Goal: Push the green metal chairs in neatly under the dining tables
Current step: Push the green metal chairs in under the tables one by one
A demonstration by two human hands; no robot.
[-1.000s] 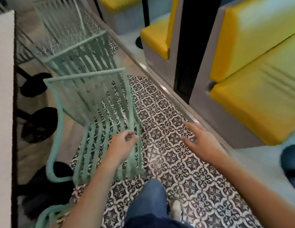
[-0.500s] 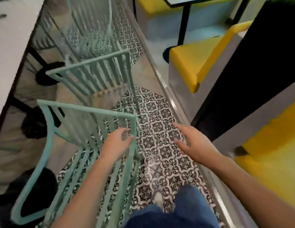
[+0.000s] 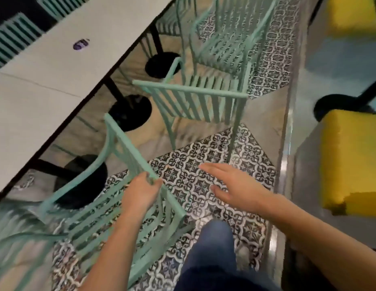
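A row of green metal chairs stands along the right side of a long white dining table (image 3: 46,85). The nearest chair (image 3: 124,150) is right in front of me, and my left hand (image 3: 141,194) is shut on the top rail of its slatted back. A second green chair (image 3: 193,101) stands just beyond it, with a third chair (image 3: 225,38) farther back. My right hand (image 3: 235,185) hovers open over the patterned floor, fingers spread, touching nothing.
Black round table bases (image 3: 130,111) sit under the table. A small purple object (image 3: 80,44) lies on the tabletop. Yellow booth seats (image 3: 350,160) line the right side past a raised metal floor strip (image 3: 285,143). More green chairs (image 3: 13,36) stand across the table. My blue-trousered leg (image 3: 212,248) is below.
The view has swung left and forward, bringing the white table into sight. My left hand has closed on the nearest chair's top rail. My right hand stays open beside it.
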